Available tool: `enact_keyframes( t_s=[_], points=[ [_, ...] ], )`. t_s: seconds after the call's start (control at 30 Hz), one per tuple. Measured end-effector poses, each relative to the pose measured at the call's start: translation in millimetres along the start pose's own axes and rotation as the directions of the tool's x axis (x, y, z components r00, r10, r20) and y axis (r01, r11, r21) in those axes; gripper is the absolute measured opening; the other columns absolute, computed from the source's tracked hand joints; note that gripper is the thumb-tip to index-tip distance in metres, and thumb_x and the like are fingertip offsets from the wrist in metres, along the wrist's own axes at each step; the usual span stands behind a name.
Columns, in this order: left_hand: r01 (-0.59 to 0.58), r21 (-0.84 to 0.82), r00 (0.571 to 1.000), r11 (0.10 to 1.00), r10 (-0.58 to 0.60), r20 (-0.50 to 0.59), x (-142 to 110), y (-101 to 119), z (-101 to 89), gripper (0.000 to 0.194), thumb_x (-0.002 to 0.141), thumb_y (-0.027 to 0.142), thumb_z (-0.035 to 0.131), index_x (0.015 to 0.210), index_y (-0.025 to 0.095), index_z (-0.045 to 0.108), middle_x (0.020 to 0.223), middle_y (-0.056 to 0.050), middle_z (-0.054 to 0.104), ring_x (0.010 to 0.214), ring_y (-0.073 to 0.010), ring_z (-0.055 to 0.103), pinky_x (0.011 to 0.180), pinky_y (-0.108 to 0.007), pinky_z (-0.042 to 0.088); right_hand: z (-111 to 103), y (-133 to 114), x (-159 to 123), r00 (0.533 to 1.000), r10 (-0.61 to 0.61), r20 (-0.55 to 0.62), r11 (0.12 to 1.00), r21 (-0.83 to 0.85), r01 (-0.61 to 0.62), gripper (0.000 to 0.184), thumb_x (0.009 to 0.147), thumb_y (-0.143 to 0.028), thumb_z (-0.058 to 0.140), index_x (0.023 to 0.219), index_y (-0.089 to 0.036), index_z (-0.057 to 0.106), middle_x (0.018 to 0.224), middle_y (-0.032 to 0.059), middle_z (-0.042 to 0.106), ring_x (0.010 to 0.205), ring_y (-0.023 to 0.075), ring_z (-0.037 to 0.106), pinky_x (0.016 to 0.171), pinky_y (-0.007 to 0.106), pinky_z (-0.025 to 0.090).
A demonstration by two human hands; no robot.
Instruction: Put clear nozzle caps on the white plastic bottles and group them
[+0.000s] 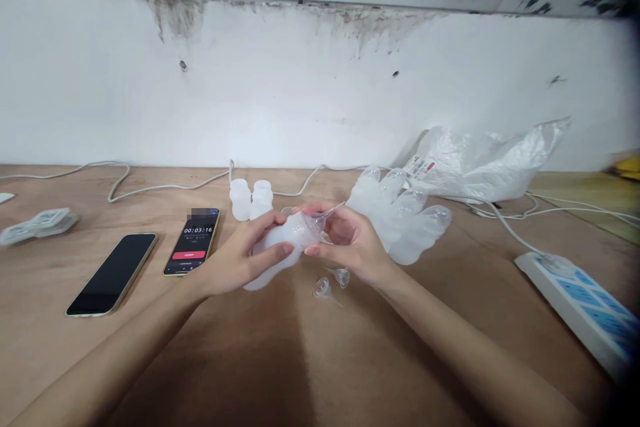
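One frosted bottle (300, 230) is held in the middle of the scene above the wooden table (225, 373), tilted, its base toward the near left and its narrow end toward the far right. A clear pointed nozzle (319, 221) sits at that narrow end.

The left hand (240, 259) grasps the bottle body, thumb along the near side and fingers round the far side. The right hand (356, 240) has its thumb and fingers curled about the nozzle end; firmness of that grip cannot be told.

Two loose clear nozzles (323, 288) lie on the table just nearer than the hands. Two white bottles (241, 201) stand side by side to the far left of the hands. On the right, near the right hand, lies a cluster of translucent bottles (407, 227); the exact count is unclear. Beyond it, against the wall (280, 93), rests a clear plastic bag (485, 163) bearing a label.

On the left lie a dark-screened phone (113, 273), a second phone (193, 240) reading 00:03:16, and a white cable bundle (40, 223). A power strip (575, 300) lies at the right, one plug inserted.
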State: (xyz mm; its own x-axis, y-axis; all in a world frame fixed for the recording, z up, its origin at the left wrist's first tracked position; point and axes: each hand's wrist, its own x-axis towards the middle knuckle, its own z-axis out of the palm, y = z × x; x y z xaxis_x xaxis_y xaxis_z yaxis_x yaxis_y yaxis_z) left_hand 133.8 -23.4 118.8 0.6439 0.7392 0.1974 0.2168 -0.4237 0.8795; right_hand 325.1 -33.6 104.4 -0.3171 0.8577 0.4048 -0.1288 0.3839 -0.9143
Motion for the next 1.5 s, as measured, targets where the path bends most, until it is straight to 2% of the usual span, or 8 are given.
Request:
enact_keyframes(
  t_s=[0.33,0.4,0.53,0.67,0.8,1.03,1.33,1.5],
  points=[
    [-0.002,0.036,1.000,0.999,0.001,0.015,-0.4,1.8,-0.3,0.024,0.084,0.036,0.046,0.097,0.016,0.048,0.085,-0.001,0.051,0.075,-0.0142,0.046,0.066,-0.025,0.035,2.2,-1.9,-1.5,0.998,-0.060,0.014,0.996,-0.067,0.061,0.035,0.063,-0.013,0.072,0.090,-0.025,0.054,0.105,0.0017,0.057,0.106,0.0190,0.051,0.089,0.035,0.042],
    [0.003,0.045,1.000,0.999,-0.004,0.020,0.2,1.1,-0.6,0.025,0.084,0.036,0.045,0.097,0.016,0.048,0.086,-0.001,0.051,0.075,-0.0143,0.046,0.066,-0.025,0.035,1.9,-1.8,-2.0,0.999,-0.040,0.009,0.996,-0.078,0.041,0.037,0.063,-0.015,0.072,0.093,-0.026,0.053,0.106,0.0019,0.056,0.105,0.0189,0.051,0.088,0.034,0.043],
    [-0.003,0.065,1.000,0.998,0.002,0.013,0.4,-0.2,-0.2,0.026,0.084,0.038,0.046,0.098,0.016,0.048,0.084,-0.001,0.051,0.074,-0.0141,0.046,0.066,-0.025,0.036,1.2,-3.4,-2.2,0.999,0.014,0.037,0.990,-0.141,-0.008,0.052,0.065,-0.019,0.071,0.111,-0.028,0.049,0.107,0.0027,0.055,0.102,0.0183,0.052,0.088,0.036,0.043],
    [-0.002,0.092,1.000,0.996,0.004,-0.017,-0.7,0.7,1.7,0.027,0.082,0.038,0.047,0.098,0.016,0.047,0.084,-0.002,0.051,0.073,-0.0143,0.047,0.065,-0.026,0.037,1.4,-4.7,-1.4,0.998,0.012,0.058,0.985,-0.175,-0.001,0.042,0.066,-0.022,0.070,0.106,-0.027,0.056,0.112,0.0024,0.055,0.108,0.0198,0.049,0.092,0.037,0.040],
    [0.024,0.162,0.998,0.986,-0.015,-0.057,-0.6,2.4,3.5,0.027,0.081,0.037,0.049,0.098,0.016,0.047,0.083,-0.002,0.053,0.072,-0.0148,0.049,0.065,-0.027,0.039,0.7,-1.8,-1.2,0.999,0.033,0.026,0.988,-0.151,-0.028,0.042,0.065,-0.022,0.071,0.104,-0.027,0.058,0.111,0.0030,0.056,0.106,0.0202,0.051,0.090,0.037,0.042],
    [0.052,0.186,0.995,0.981,-0.035,-0.096,-0.7,0.3,3.5,0.031,0.078,0.036,0.054,0.101,0.017,0.045,0.090,-0.004,0.056,0.074,-0.0152,0.051,0.064,-0.027,0.040,1.6,5.1,-1.9,0.998,0.052,-0.030,0.985,-0.162,-0.056,0.042,0.064,-0.017,0.071,0.102,-0.026,0.058,0.108,0.0019,0.058,0.102,0.0174,0.053,0.087,0.033,0.043],
    [0.018,0.418,0.979,0.908,0.069,-0.192,-0.6,-2.8,7.6,0.035,0.077,0.041,0.055,0.101,0.018,0.043,0.090,-0.004,0.058,0.070,-0.0138,0.053,0.059,-0.024,0.040,8.9,6.9,-1.6,0.974,0.149,-0.173,0.973,-0.147,-0.175,0.040,0.060,-0.024,0.073,0.097,-0.021,0.058,0.094,0.0031,0.062,0.086,0.0170,0.057,0.078,0.033,0.046],
    [-0.008,0.437,0.967,0.899,0.117,-0.224,-0.4,-5.3,11.6,0.039,0.078,0.040,0.054,0.108,0.019,0.040,0.102,-0.007,0.058,0.087,-0.0184,0.057,0.068,-0.027,0.043,12.7,4.9,0.4,0.960,0.185,-0.209,0.973,-0.097,-0.208,0.042,0.056,-0.026,0.076,0.093,-0.020,0.058,0.090,0.0033,0.063,0.083,0.0170,0.058,0.077,0.033,0.046]
  ],
)
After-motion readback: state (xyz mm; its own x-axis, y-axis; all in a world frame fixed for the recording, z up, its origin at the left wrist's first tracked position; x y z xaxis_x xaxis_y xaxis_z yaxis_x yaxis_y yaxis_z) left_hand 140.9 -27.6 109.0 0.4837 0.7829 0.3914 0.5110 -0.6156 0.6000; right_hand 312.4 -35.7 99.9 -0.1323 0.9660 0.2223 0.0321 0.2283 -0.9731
